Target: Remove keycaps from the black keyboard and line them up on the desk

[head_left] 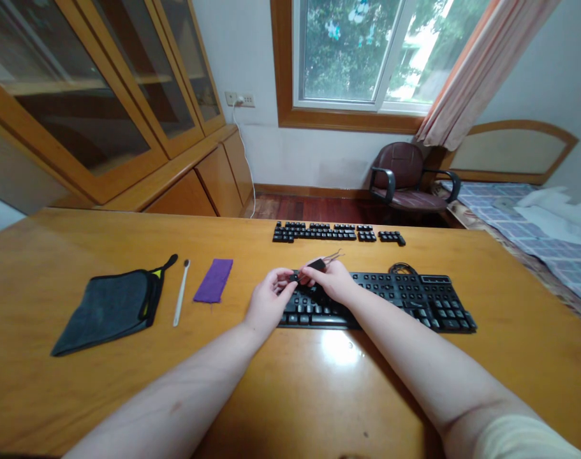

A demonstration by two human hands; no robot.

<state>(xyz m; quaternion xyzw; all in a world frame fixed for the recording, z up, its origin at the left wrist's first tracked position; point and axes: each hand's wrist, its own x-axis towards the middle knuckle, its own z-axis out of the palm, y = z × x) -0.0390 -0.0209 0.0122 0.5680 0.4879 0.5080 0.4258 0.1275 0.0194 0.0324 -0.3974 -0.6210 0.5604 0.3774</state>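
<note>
I see both arms (189,389) slant inward from the near edge of the counter (290,395); at the keyboard (443,303), closer to the far edge, the left hand (270,292) pinches a black keycap (294,277), the right hand (337,278) grips a black-handled wire tool (317,264).

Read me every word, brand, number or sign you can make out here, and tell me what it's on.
Readable text: none.
Keyboard: any markings are too small and blurred to read.
Loose keycaps: likewise too small.
Purple cloth and gray cloth: no lettering visible.
</note>
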